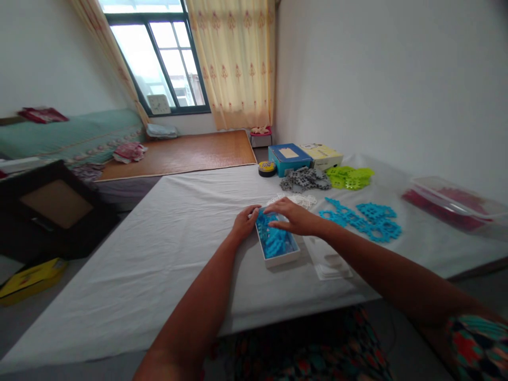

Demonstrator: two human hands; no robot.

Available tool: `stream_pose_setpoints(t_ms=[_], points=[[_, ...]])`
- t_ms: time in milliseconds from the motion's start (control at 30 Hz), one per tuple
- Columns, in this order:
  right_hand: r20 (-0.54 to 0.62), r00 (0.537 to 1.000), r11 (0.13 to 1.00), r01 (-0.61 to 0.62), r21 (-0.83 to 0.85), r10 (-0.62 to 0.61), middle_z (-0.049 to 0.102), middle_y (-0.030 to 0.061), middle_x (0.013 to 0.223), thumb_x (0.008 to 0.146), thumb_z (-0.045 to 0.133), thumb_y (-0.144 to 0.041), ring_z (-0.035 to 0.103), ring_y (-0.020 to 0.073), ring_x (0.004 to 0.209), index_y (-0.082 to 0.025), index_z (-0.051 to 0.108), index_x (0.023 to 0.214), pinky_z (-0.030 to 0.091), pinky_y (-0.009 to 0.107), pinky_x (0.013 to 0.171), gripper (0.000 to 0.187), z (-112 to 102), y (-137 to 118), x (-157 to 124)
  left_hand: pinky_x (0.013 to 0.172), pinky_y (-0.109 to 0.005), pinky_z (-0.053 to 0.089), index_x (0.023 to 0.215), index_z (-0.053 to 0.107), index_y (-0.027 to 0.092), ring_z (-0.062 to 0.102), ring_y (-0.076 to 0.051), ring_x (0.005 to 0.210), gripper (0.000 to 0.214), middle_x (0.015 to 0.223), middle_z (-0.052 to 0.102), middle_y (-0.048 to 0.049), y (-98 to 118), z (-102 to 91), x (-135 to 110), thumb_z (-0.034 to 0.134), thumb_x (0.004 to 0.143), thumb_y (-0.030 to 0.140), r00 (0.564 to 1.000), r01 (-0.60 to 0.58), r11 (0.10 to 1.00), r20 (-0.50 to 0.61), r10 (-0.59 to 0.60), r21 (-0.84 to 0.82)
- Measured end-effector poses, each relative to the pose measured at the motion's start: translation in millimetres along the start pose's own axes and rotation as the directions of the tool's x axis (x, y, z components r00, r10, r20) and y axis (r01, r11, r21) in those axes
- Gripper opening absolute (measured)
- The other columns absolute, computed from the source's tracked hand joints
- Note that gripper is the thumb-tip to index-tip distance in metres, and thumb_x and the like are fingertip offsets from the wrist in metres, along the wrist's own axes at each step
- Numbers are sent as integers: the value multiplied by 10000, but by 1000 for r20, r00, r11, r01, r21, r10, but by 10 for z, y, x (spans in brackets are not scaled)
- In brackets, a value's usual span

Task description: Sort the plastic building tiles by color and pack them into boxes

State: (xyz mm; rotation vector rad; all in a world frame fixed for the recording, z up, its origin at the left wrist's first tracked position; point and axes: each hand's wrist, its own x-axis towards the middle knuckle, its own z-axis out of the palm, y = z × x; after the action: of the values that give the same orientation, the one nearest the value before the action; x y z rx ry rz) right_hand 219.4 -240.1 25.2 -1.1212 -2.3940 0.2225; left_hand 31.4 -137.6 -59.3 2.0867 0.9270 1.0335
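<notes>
A small white box [282,259] full of blue plastic lattice pieces [275,243] lies on the white-covered table [166,233] in front of me. My left hand [245,222] rests against the box's far left corner, fingers curled on its edge. My right hand [291,218] lies flat over the far end of the box, fingers stretched out and pressing on the blue pieces. White lattice pieces [296,199] lie just beyond my hands.
More blue pieces [367,219] are spread to the right, with grey pieces [305,180] and green pieces [351,177] behind. A clear lid [329,262] lies beside the box. A blue box [288,157], a yellow box [322,155], a tape roll [267,168] and a clear bin [456,203] stand around.
</notes>
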Motion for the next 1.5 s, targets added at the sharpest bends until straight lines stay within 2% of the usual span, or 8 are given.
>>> stream_pose_setpoints(t_ms=[200,367,600,867,1000,1100,1200,1500], points=[[208,977,992,74,-104,-51,711,60,952,871,619,-344,588,225,973,-234,717,978,422,363,856,181,163,-1,-94,885,-328,496,1108,674,171,635,-209,994,382,1078,710,-70,40,-2,4,413,926,382,1000,24,999,6,-24,47],[19,998,975,-48,-217,53,697,73,1025,893,583,-310,567,240,1012,-216,685,1044,419,372,851,205,239,-16,-78,893,-339,493,1097,678,172,636,-214,990,379,1083,707,-72,42,-10,4,422,913,384,1000,8,999,9,-9,33],[53,997,991,-56,-118,62,696,46,1025,777,728,-413,556,236,1025,-232,694,989,428,352,856,281,340,95,92,928,-349,481,1109,667,172,634,-213,1015,405,1081,708,-71,1,-24,28,407,912,412,999,3,999,32,-4,40],[-193,953,937,-274,-218,234,636,79,1242,900,540,-500,505,243,1178,-240,613,1227,392,406,969,424,-20,258,-171,926,-364,478,1118,664,155,637,-229,1012,450,1099,702,-88,12,-58,28,404,903,452,999,12,998,34,-14,54],[-308,796,749,-599,-284,521,560,99,1356,925,483,-455,481,240,1250,-201,558,1299,342,391,1068,459,-529,969,-981,893,-355,497,1125,664,161,640,-229,994,475,1105,703,-80,41,-68,25,399,894,480,998,33,998,43,-35,46],[-350,445,350,-886,-303,824,480,167,1421,845,546,-566,437,348,1293,-175,504,1359,370,500,1031,648,-875,1555,-1691,891,-358,499,1119,668,172,642,-229,981,474,1091,709,-72,45,-65,35,409,882,490,998,41,999,41,-42,31],[-245,270,210,-946,-247,931,471,218,1414,722,638,-655,471,371,1267,-128,460,1395,384,480,1021,873,-1039,1922,-2155,893,-357,497,1109,674,180,639,-228,991,469,1089,709,-71,46,-61,42,417,875,496,998,50,998,34,-51,23],[-43,372,367,-926,-90,927,612,189,1248,484,832,-539,601,355,1078,-137,634,1175,505,402,867,823,-1056,2020,-2168,810,-341,531,1078,682,165,657,-228,931,473,1038,718,-72,82,-73,34,448,857,510,997,73,997,22,-72,-12]])
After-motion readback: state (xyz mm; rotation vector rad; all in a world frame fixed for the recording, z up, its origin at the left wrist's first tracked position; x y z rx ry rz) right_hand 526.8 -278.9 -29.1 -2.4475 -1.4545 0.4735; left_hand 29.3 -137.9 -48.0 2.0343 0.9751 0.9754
